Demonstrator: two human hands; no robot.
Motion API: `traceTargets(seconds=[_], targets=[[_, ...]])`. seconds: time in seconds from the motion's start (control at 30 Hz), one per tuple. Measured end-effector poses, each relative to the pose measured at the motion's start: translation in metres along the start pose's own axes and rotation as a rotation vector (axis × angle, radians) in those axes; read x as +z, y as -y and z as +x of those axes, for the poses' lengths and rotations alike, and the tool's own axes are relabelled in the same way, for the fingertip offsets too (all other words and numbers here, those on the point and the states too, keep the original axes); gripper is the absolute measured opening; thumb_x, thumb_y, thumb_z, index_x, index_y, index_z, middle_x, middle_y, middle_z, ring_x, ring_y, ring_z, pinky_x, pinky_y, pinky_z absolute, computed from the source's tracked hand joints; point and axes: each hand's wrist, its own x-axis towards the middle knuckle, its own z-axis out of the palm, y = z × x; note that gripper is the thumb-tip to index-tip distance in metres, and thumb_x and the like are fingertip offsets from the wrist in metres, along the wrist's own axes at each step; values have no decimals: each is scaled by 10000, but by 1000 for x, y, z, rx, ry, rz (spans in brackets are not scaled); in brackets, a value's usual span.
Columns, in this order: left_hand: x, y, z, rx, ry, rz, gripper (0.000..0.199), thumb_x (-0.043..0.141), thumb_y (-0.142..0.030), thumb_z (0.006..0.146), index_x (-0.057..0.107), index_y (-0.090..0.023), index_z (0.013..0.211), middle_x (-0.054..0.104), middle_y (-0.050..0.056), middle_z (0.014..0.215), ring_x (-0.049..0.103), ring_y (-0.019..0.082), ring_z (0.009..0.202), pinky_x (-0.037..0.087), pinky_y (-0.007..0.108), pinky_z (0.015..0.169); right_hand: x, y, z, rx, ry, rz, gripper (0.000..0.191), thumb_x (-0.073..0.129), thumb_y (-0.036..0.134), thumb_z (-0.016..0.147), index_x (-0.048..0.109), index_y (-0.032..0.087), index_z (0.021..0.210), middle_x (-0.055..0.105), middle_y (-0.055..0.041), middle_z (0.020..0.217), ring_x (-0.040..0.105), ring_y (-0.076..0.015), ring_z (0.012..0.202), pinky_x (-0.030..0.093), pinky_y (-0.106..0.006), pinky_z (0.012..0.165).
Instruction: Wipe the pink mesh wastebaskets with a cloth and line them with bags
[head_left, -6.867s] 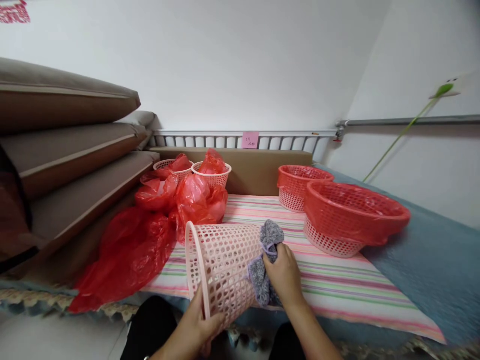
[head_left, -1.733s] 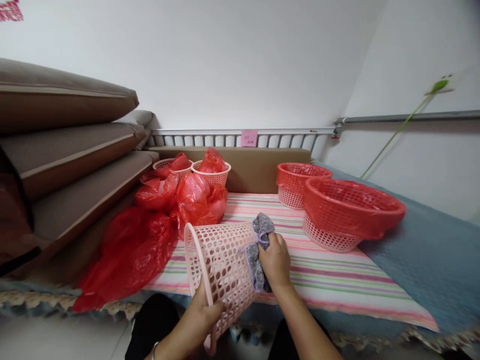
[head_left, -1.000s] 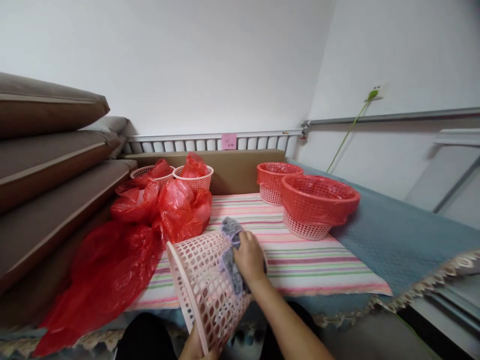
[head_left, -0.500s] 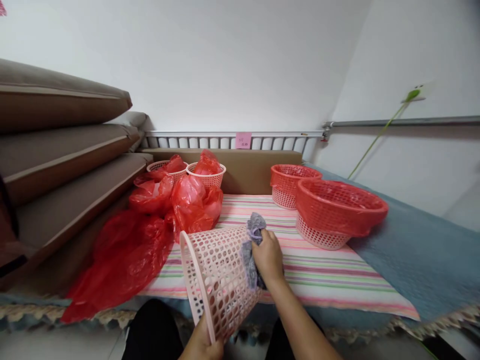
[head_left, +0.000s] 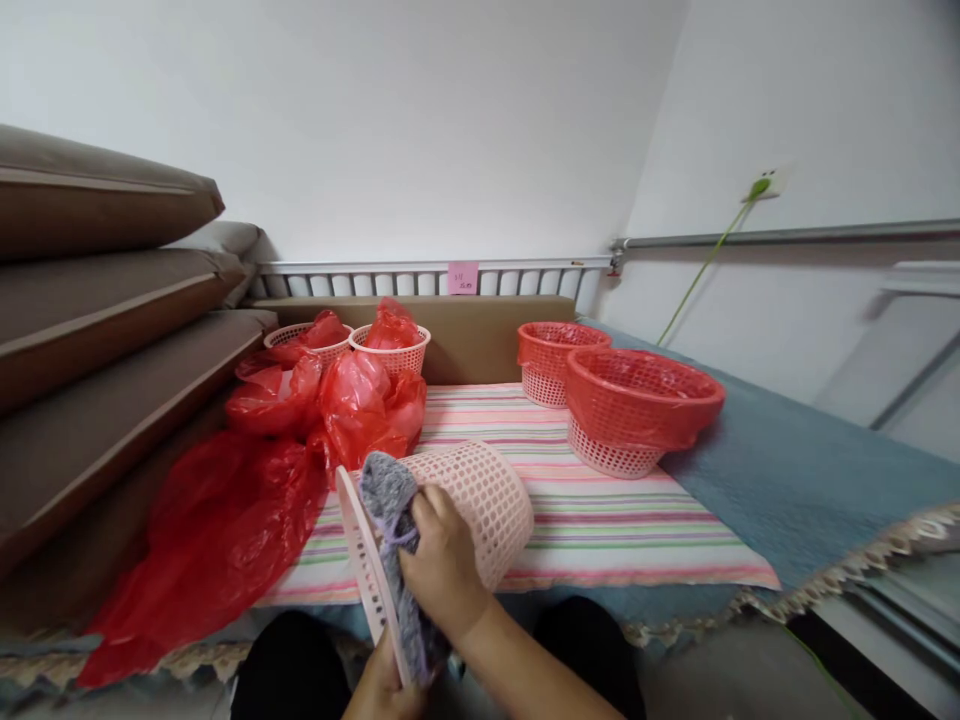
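Note:
A pale pink perforated plastic basket (head_left: pixel 491 505) lies on its side before me, its mouth turned to the left. My left hand (head_left: pixel 386 680) grips its rim at the bottom of the view. In my right hand (head_left: pixel 444 560) is a bunched grey cloth (head_left: pixel 390 490) with a purple edge, pressed against the basket's outer side close to the rim. The basket rests over the front edge of a striped cloth (head_left: pixel 600 530). Part of my left hand's fingers is hidden by the rim and the cloth.
Red plastic bags (head_left: pixel 232 530) lie in a heap at left, before two pink baskets (head_left: pixel 390 355). At right stand two baskets lined with red bags, a smaller one (head_left: pixel 551 385) and a larger one (head_left: pixel 615 450). Stacked cushions (head_left: pixel 112 370) rise at far left.
My right hand has slid the grey cloth along the basket from near its base to near the rim. The basket has turned slightly, and the view has shifted to the right.

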Motion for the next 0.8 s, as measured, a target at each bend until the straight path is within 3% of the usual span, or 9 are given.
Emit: traceTargets(seconds=[0.07,0.13,0.2,0.3,0.4,0.47,0.57,0.7,0.8], targets=[[-2,12,0,16,71,-4,715,688,-622,642,586,-189,1201,603,164,1239,491,382,1210,321,547,1070,-10,-35,11,69,-60,-166,282,546,81,673,576,194,929,565,-65,997,514,-216,966,422,-302,846],[-4,20,0,45,144,10,747,640,-647,672,541,-210,1269,541,157,1332,424,382,1278,220,538,1123,-24,-71,23,203,-115,-296,235,529,97,716,577,174,932,571,-87,988,524,-228,961,415,-305,832],[-4,19,-1,60,195,24,681,591,-596,753,493,-229,1319,490,147,1387,406,354,1301,205,517,1133,-35,-99,31,332,-164,-360,210,527,136,752,574,154,956,573,-99,957,535,-236,930,418,-303,783],[-1,0,-4,24,228,-7,678,611,-503,789,403,-244,1380,463,138,1413,368,317,1335,234,479,1131,-41,-115,32,366,-189,-420,213,534,166,776,567,163,987,572,-82,961,528,-226,936,405,-281,773],[7,-39,0,-59,128,-138,825,719,-401,720,315,-209,1413,477,166,1397,399,325,1315,269,468,1117,-37,-112,22,291,-197,-475,190,541,168,779,565,172,967,568,-70,943,512,-221,927,392,-275,780],[14,-67,8,-79,14,-213,820,744,-277,686,335,-166,1388,507,189,1364,471,337,1256,302,473,1098,-34,-110,16,240,-201,-486,161,539,162,776,559,172,935,564,-70,928,503,-222,917,390,-281,784],[24,-97,18,-72,14,-361,798,702,-133,637,356,-166,1356,557,177,1316,518,342,1206,361,489,1053,-35,-112,10,229,-201,-438,139,534,149,764,552,169,900,559,-77,920,501,-228,916,396,-293,795],[32,-97,17,-98,16,-435,828,692,-83,590,363,-208,1340,597,137,1278,543,314,1184,409,436,1022,-33,-97,10,294,-191,-193,197,511,142,753,557,160,944,570,-87,953,521,-226,936,411,-311,838],[28,-78,11,-93,-23,-399,807,687,-79,576,407,-213,1320,629,112,1236,549,299,1176,416,404,1019,-24,-51,7,232,-98,26,273,509,129,720,562,174,984,575,-72,989,526,-209,967,413,-304,866]])
